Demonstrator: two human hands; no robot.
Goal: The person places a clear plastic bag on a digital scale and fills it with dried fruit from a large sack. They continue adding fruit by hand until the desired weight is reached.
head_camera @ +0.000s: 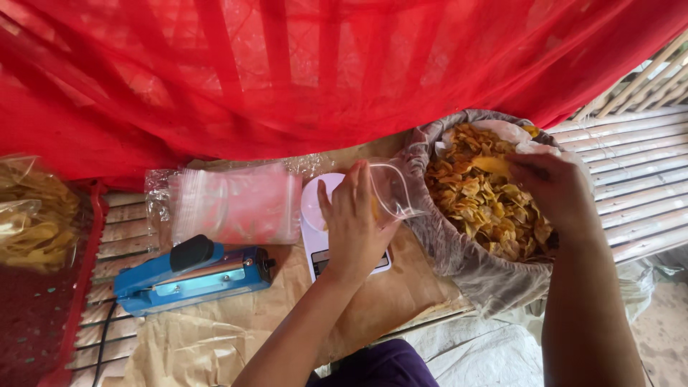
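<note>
A red net (pixel 301 72) hangs across the whole top of the view, draped low over a slatted bamboo bench (pixel 631 179). Brown paper (pixel 215 337) covers the bench in the middle. On the right sits a big sack (pixel 466 265), its mouth rolled open and filled with yellow and orange chips (pixel 480 201). At the far left, a red tray (pixel 50 315) stands beside a bag of pale chips (pixel 32 215). Near the middle lies a stack of clear empty pouches (pixel 236 204), and just in front of it a blue heat sealer (pixel 193 276) with a black handle. A white scale (pixel 319 215) rests on the paper, partly hidden by the left hand.

The left hand (pixel 355 226) is closed round the lower part of a clear bag (pixel 398 190), holding it upright over the scale with its open mouth right at the sack's rim. The right hand (pixel 555 190) is down in the sack, fingers curled over the chips and pinching a yellow chip (pixel 493 165) at the fingertips.
</note>
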